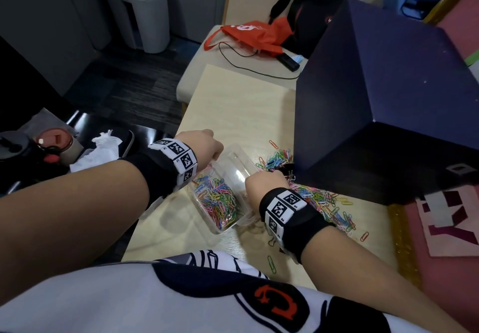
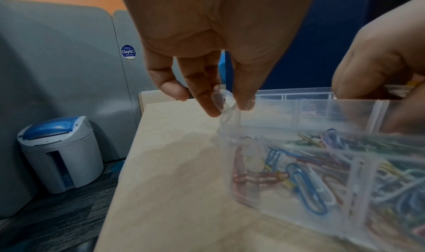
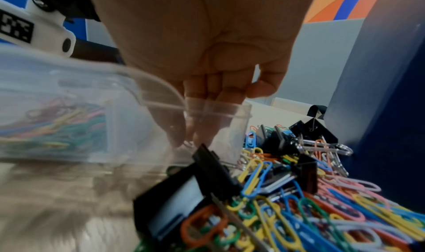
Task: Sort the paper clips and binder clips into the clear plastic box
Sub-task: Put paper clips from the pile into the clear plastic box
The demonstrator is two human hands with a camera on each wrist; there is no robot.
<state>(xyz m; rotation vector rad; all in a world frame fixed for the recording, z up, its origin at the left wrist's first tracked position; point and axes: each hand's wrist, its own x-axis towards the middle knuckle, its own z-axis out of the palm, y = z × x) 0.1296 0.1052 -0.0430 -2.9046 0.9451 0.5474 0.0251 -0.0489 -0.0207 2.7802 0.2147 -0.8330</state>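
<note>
Currently the clear plastic box (image 1: 228,218) is set on the pale wooden counter (image 1: 233,104), close to the person's body, between the two hands. Its long axis runs from the near edge of the counter away toward the far right, so one short end is pointed at the person and the other at the big dark blue box (image 1: 383,94). The near compartment is filled with coloured paper clips (image 1: 220,200); the far compartment looks nearly bare in the head view.

The left hand (image 2: 207,59) is held above the box's left far corner, and a small clear tab at the rim (image 2: 226,99) is pinched between its fingertips (image 2: 211,108) and thumb. The right hand (image 3: 207,70) is lowered over the right rim with its fingers (image 3: 195,119) curled down inside the far compartment, seen through the clear wall. Whether anything is gripped by those fingers cannot be told, as they are blurred behind the plastic.

Just to the right of the box, a loose heap of paper clips (image 1: 326,203) is spread on the counter, with a second cluster (image 1: 274,157) farther away against the dark blue box. Black binder clips (image 3: 299,141) are mixed into the heap, and one large binder clip (image 3: 174,199) is lying right beside the box's wall.
</note>
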